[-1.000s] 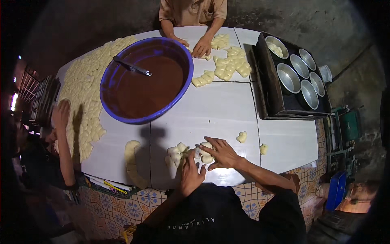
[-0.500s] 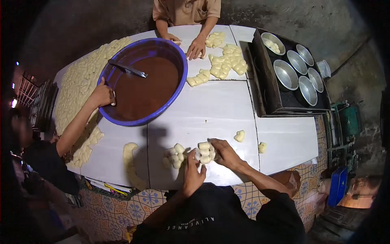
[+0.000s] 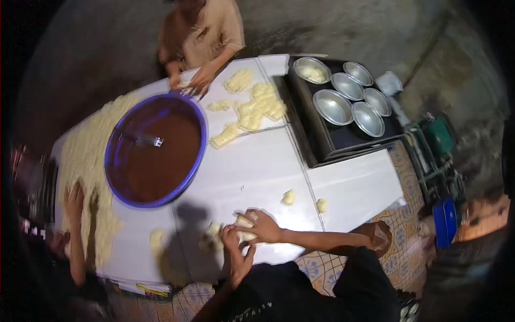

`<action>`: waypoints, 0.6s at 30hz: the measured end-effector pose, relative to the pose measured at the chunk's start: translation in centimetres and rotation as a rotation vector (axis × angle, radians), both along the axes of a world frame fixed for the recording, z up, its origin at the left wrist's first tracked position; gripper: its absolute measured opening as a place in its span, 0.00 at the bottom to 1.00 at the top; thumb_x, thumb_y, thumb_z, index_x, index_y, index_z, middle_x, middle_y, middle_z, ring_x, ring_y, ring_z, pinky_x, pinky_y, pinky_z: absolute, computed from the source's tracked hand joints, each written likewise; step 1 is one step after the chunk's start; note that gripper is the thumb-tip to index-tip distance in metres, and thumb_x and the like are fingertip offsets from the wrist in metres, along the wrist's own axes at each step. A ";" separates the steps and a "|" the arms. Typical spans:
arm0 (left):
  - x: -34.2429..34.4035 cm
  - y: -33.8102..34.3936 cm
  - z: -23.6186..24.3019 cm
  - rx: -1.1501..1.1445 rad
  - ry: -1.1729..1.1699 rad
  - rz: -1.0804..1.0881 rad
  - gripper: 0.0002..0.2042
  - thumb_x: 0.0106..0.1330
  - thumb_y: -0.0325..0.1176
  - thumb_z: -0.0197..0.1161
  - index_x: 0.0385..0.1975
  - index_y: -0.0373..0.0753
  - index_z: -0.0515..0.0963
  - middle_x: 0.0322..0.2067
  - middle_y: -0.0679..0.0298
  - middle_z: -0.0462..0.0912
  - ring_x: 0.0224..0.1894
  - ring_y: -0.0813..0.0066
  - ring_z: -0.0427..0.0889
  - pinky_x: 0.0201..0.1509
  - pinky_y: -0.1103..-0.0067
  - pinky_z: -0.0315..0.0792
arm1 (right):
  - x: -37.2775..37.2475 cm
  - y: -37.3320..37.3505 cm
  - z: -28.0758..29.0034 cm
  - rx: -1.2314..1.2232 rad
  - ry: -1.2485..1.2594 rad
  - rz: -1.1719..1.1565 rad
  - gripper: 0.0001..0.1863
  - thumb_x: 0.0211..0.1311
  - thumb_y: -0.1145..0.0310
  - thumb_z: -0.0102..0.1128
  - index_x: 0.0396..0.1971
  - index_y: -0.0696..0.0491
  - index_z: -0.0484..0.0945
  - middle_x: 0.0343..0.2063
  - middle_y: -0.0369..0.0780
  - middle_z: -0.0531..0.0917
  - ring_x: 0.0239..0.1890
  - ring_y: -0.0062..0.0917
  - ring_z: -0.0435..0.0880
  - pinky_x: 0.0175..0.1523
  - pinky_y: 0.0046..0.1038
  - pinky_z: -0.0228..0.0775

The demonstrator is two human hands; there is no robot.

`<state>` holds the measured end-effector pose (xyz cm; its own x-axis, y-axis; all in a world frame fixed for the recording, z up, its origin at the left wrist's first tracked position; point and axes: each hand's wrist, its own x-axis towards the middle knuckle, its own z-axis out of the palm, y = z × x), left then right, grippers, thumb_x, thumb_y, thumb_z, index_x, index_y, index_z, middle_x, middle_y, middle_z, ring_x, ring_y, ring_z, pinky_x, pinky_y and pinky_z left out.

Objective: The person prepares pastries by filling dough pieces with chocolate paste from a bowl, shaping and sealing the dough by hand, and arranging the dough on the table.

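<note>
My right hand (image 3: 263, 226) curves over a small cluster of pale dough pieces (image 3: 245, 227) on the white table. My left hand (image 3: 239, 255) presses at the cluster's near left side, so both hands enclose it and partly hide it. Just left of them, touching or nearly so, lies another blurred group of dough pieces (image 3: 210, 239). Farther left, in shadow, is a longer strip of dough (image 3: 156, 241). Two loose dough lumps, one a small piece (image 3: 288, 197) and the other a smaller bit (image 3: 322, 205), sit to the right of my hands.
A purple basin (image 3: 146, 204) of brown filling stands left of centre. Dough pieces (image 3: 88, 145) cover the left side, where a co-worker's hand (image 3: 74, 201) rests. Across the table another person (image 3: 201, 40) handles dough beside more pieces (image 3: 251, 115). A black tray (image 3: 300, 115) holds several metal pans (image 3: 332, 106).
The view has turned, shifting the table leftward. My right hand has come over the dough cluster, closing in beside my left. The left co-worker's hand has gone from the basin to the dough.
</note>
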<state>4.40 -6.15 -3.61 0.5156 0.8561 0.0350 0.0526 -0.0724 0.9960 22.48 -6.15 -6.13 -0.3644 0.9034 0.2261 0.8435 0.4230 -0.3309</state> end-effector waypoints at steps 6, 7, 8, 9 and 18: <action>0.0 1.7 1.5 -0.074 -0.092 0.050 0.43 0.59 0.27 0.59 0.69 0.44 0.37 0.63 0.51 0.57 0.68 0.50 0.56 0.69 0.60 0.52 | 0.0 1.3 -1.4 -0.174 0.789 -0.217 0.19 0.58 0.67 0.60 0.50 0.53 0.75 0.43 0.38 0.81 0.46 0.31 0.78 0.54 0.31 0.69; 0.1 1.7 1.2 0.014 -0.120 0.084 0.41 0.60 0.31 0.58 0.69 0.43 0.39 0.64 0.53 0.57 0.67 0.51 0.58 0.67 0.61 0.55 | 0.7 0.6 -0.8 -0.502 1.200 -0.306 0.19 0.61 0.67 0.58 0.53 0.51 0.74 0.43 0.37 0.81 0.45 0.27 0.81 0.48 0.27 0.74; 0.6 2.8 0.4 0.108 -0.258 0.153 0.35 0.63 0.36 0.56 0.68 0.39 0.46 0.64 0.53 0.59 0.65 0.54 0.63 0.64 0.64 0.60 | 1.5 0.5 0.4 -0.681 1.609 -0.321 0.20 0.62 0.66 0.58 0.55 0.50 0.73 0.44 0.36 0.80 0.45 0.23 0.80 0.47 0.26 0.75; 0.1 3.4 0.0 0.119 -0.267 0.148 0.35 0.63 0.36 0.56 0.68 0.39 0.46 0.64 0.53 0.59 0.65 0.54 0.63 0.64 0.64 0.60 | 2.5 0.2 1.7 -0.865 2.015 -0.320 0.22 0.62 0.65 0.57 0.57 0.49 0.72 0.46 0.34 0.79 0.46 0.20 0.79 0.47 0.25 0.75; 0.7 5.4 5.2 0.065 -0.162 0.492 0.17 0.64 0.30 0.54 0.52 0.32 0.68 0.41 0.55 0.78 0.41 0.66 0.78 0.48 0.74 0.70 | 29.7 4.4 17.8 0.376 0.658 -0.879 0.26 0.56 0.62 0.66 0.54 0.55 0.75 0.45 0.39 0.81 0.42 0.21 0.80 0.50 0.23 0.71</action>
<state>5.10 -0.74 1.59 0.0363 0.9892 0.1423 -0.0583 -0.1401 0.9884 52.22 -1.78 11.66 0.6434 0.6217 0.4467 0.6070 -0.0588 -0.7925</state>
